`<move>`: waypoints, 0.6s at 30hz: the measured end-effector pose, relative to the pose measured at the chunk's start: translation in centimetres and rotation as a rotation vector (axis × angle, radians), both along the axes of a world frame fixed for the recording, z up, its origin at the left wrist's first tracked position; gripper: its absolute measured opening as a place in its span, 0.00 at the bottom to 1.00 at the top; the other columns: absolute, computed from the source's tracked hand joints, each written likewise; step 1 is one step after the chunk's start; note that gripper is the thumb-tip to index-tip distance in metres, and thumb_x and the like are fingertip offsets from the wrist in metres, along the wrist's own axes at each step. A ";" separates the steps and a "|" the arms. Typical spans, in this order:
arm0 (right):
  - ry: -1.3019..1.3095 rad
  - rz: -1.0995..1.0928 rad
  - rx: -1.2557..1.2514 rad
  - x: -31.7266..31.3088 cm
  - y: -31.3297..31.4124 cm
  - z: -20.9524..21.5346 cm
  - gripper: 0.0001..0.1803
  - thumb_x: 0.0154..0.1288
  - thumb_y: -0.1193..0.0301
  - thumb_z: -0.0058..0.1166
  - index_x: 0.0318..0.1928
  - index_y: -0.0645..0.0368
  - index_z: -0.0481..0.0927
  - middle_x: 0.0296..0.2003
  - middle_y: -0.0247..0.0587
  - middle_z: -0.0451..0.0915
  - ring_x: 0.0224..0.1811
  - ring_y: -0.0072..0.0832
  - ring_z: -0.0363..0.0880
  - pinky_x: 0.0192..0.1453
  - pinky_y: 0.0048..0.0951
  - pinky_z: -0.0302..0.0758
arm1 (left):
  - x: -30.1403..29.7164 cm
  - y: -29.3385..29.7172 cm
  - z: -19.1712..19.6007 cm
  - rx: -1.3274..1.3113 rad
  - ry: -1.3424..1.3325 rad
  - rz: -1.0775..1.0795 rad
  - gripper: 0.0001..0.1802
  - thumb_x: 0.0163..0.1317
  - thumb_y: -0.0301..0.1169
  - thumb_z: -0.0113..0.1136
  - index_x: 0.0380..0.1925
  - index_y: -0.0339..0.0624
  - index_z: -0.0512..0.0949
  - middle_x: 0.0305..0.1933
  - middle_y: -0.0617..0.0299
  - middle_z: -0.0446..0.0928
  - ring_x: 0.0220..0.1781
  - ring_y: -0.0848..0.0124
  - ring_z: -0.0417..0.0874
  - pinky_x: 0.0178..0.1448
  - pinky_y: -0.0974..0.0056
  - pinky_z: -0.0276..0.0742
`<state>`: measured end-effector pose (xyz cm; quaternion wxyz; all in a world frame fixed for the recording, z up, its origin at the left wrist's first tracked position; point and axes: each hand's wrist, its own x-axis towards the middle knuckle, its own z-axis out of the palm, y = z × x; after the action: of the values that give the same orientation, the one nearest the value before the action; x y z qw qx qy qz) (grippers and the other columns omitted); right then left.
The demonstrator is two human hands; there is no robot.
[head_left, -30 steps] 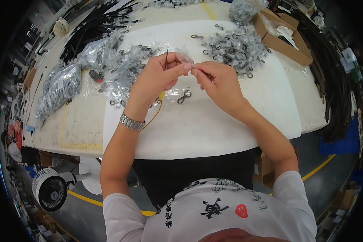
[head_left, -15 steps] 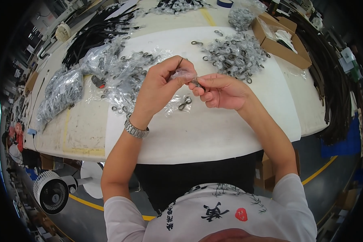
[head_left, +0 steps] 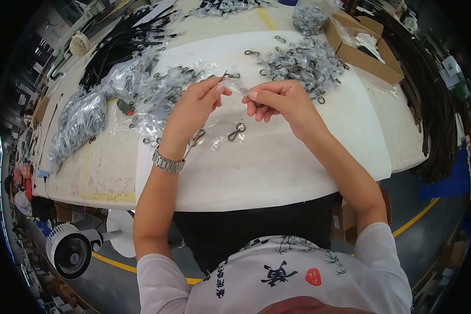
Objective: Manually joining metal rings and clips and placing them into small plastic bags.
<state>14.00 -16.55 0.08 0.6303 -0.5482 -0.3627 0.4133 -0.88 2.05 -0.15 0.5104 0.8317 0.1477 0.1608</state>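
Observation:
Above the white sheet, my left hand pinches a small clear plastic bag between thumb and fingers. A slim, dark-pointed tool also sticks out of this hand, its brownish rear end showing by the wrist; its exact kind is unclear. My right hand is closed on a dark metal snap hook, mostly hidden by the fingers. The bag stretches across the gap between both hands. Just below them, another snap hook lies on the sheet on a piece of clear plastic.
Bagged metal hooks form a pile at the right. More clear bags spread at the left, near a large filled bag and black straps. An open cardboard box stands far right. A white fan is below the table.
My hands have moved apart, the left one to the left, and the bag now shows stretched between them. My right hand has turned more palm-down.

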 end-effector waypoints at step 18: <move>-0.439 -0.282 0.077 -1.3 0.1 -0.7 0.12 0.73 0.70 0.59 0.43 0.68 0.89 0.27 0.37 0.87 0.24 0.18 0.82 0.31 0.21 0.76 | -0.7 -1.4 2.0 -0.576 -0.084 -0.383 0.25 0.81 0.30 0.46 0.74 0.33 0.68 0.32 0.60 0.82 0.27 0.83 0.65 0.31 0.76 0.63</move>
<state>12.69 -16.45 -0.63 0.6081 -0.6455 -0.4263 0.1785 -1.57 0.60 1.89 0.7507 0.6589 0.0072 0.0480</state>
